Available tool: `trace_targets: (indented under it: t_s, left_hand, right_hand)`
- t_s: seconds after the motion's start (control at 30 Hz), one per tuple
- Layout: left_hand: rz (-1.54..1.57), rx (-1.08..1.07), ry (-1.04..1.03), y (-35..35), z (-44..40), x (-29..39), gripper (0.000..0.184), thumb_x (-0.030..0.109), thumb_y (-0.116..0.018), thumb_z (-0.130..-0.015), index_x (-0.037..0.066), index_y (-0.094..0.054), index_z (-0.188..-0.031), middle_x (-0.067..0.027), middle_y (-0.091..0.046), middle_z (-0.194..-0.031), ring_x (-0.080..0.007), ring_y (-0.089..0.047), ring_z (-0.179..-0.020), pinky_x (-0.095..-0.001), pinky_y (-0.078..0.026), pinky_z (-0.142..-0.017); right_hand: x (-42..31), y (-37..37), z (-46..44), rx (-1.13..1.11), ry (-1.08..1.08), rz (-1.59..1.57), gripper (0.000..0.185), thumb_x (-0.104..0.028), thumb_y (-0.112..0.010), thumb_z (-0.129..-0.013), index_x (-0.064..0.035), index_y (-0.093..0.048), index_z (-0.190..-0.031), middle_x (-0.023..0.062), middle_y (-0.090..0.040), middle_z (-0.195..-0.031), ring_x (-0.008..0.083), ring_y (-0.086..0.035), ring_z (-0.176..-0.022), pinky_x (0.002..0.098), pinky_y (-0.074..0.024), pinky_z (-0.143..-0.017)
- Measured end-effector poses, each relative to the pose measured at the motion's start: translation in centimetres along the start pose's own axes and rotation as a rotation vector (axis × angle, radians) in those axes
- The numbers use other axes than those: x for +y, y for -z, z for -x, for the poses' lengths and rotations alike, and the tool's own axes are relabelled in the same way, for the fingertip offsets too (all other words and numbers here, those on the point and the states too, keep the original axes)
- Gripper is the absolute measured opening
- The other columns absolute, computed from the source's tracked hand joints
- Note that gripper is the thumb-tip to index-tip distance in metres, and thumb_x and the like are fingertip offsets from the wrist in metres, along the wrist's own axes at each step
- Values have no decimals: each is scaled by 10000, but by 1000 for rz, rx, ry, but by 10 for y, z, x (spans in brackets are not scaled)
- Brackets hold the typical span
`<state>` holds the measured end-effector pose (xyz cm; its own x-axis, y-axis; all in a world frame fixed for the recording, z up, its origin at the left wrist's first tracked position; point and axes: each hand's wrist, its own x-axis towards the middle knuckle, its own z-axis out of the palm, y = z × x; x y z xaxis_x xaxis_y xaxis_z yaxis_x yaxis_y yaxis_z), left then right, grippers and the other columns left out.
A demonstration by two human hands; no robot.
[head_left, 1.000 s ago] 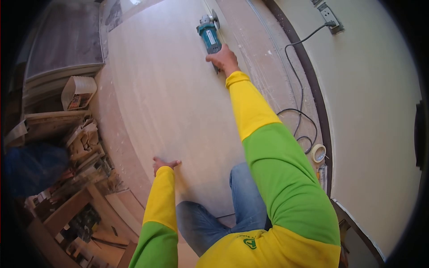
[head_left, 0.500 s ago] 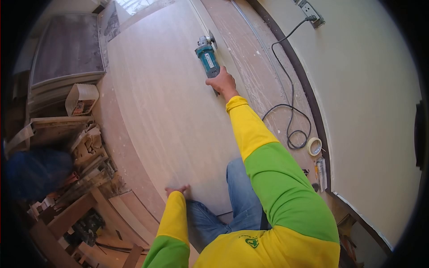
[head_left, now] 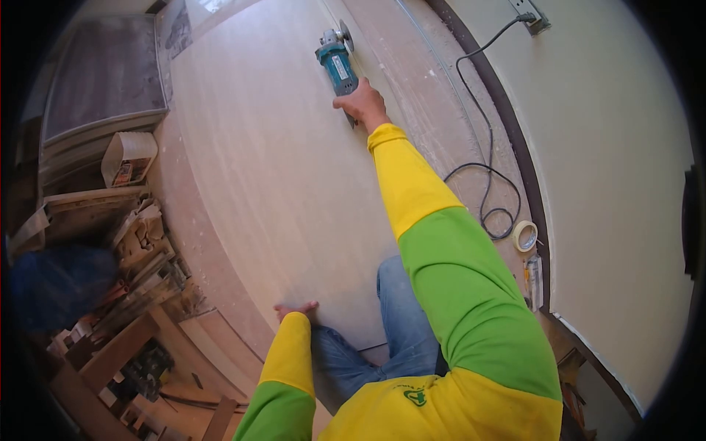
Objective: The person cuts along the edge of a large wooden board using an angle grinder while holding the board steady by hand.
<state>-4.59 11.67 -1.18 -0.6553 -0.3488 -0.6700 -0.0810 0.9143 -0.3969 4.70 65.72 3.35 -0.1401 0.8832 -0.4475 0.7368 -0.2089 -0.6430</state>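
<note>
While the pale board (head_left: 265, 147) is running long and flat up front, its left edge is bordering a dusty pinkish strip (head_left: 193, 213) and its middle is leaving plenty of room. Left hand (head_left: 294, 310) is sitting low by that edge, thumb and fingers spread apart. Right hand (head_left: 362, 103) is clamping its fingers round the back of a teal grinder (head_left: 338, 67), the head poking out past them, disc (head_left: 346, 35) over toward the board's right side. Clutter-wise, wood scraps (head_left: 143, 242) are crowding the left, while a looping cord (head_left: 490, 147) and tape roll (head_left: 518, 239) are lying right, near the wall (head_left: 610, 184)
</note>
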Motion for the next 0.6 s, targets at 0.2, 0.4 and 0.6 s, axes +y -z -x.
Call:
trace_targets:
  t_s: [0.2, 0.4, 0.6]
  left_hand:
    - [9, 14, -13, 0, 2, 0, 1518, 502, -1006, -463, 11, -127, -1599, -246, -424, -1550, -381, -463, -1413, -481, -402, -1172]
    - [14, -5, -23, 5, 6, -3, 1508, 499, -1007, -465, 4, -138, -1595, -255, -428, -1542, -381, -459, -1417, -481, -396, -1174]
    - [22, 5, -24, 8, 18, 5, 1492, 466, -1007, -486, -18, -129, -1590, -263, -475, -1502, -382, -489, -1391, -461, -400, -1165]
  right_hand:
    - [-18, -4, -34, 7, 32, 35, 818, -412, -797, -700, -37, -508, -1366, 205, -644, -1304, 343, -644, -1193, 376, -512, -1010]
    - [-25, -2, -40, -21, 5, -9, 835, -425, -801, -700, -35, -508, -1377, 199, -638, -1312, 337, -663, -1162, 361, -528, -986]
    - [-9, -2, -15, 6, 17, 51, 826, -399, -796, -709, -42, -488, -1387, 208, -638, -1307, 346, -658, -1162, 369, -519, -997]
